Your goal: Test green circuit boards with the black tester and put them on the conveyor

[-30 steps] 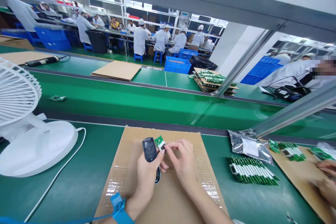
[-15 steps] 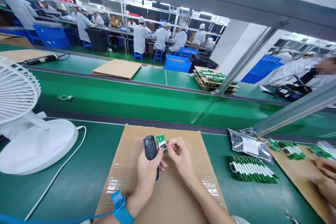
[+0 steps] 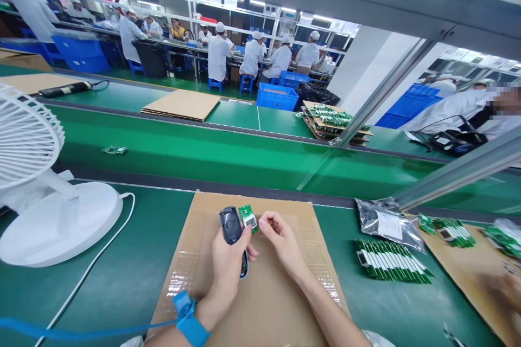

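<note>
While a fan (image 3: 52,217) stood left of the cardboard (image 3: 260,303) and stacked boards (image 3: 391,268) lay right of it, nothing blocked the hands; over the cardboard the left hand (image 3: 228,265) was clamped on a black casing (image 3: 231,227), and the right hand (image 3: 280,241), fingers pinched together, touched the small board (image 3: 247,218) at its top

We see both of our forearms rising from the bottom edge of the frame and meeting just below its centre. Our left hand (image 3: 228,263) stands upright with its fingers curled closed and the thumb pointing up toward the right; a blue strap circles that wrist. Our right hand (image 3: 280,241) comes in from the lower right, back facing us, fingers bent and pinched toward the left hand's thumb.
</note>
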